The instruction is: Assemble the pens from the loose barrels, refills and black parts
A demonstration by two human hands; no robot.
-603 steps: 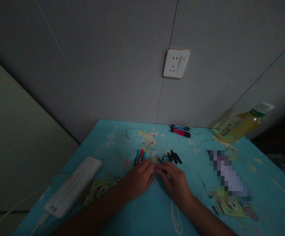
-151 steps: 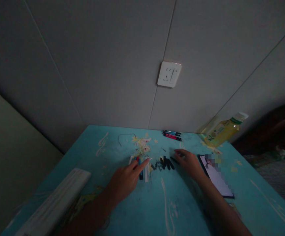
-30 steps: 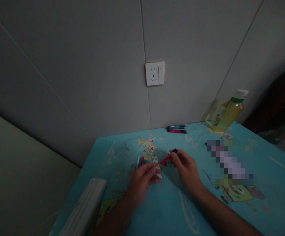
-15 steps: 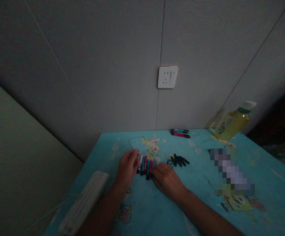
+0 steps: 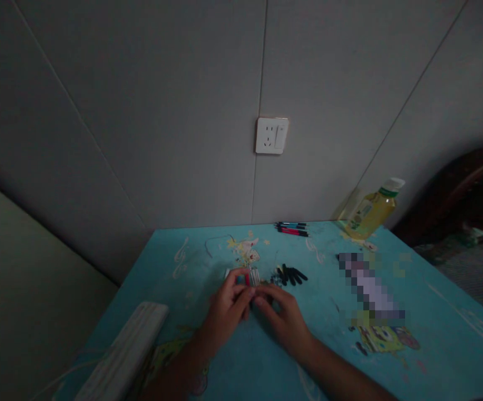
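Observation:
My left hand (image 5: 230, 305) and my right hand (image 5: 284, 313) meet above the table, thumbs and fingertips pinched together. Whatever lies between the fingertips is too small and dark to make out. Behind the fingers, a row of short coloured pen barrels (image 5: 242, 279), white, blue and red, is mostly covered by my left hand. Thin whitish sticks (image 5: 255, 275) lie side by side just beyond the fingertips. To the right rest several black pen-like pieces (image 5: 294, 275), with tiny dark parts (image 5: 275, 278) beside them.
Several slim pens (image 5: 292, 229) lie at the table's back edge by the wall. A bottle of yellow liquid (image 5: 371, 211) stands at the back right. A blurred-out oblong item (image 5: 370, 287) is on the right. A white power strip (image 5: 127, 348) lies at front left on the blue tabletop (image 5: 333, 362).
Both hands were apart at the row of barrels; now they have come together, nearer to me, with fingertips touching. The camera view has turned slightly right.

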